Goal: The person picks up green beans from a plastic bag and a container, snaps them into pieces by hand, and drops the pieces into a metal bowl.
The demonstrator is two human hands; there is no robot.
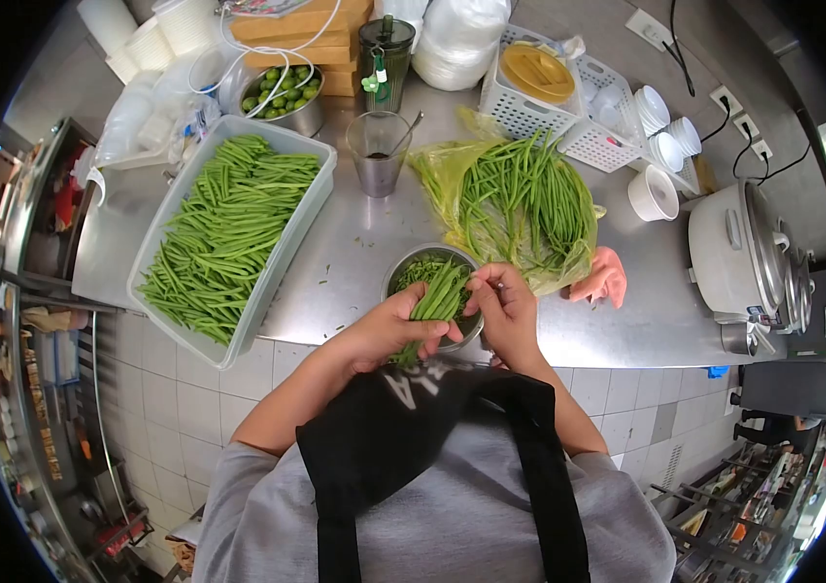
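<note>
1. My left hand (388, 330) has its fingers closed around a bundle of green beans (440, 290).
2. My right hand (508, 309) pinches the bundle's top end with its fingers.
3. The bundle is above the metal bowl (401, 274) on the steel surface (354, 257).

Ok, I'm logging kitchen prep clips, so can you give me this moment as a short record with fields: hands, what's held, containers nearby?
left hand: closed around a bunch of beans
right hand: fingers curled at the bunch's far ends; grip unclear
under the hands: small metal bowl with green bits inside, on the steel counter
left of bowl: long plastic tub full of beans
right of bowl: open bag with more beans
behind bowl: glass with a spoon
</note>
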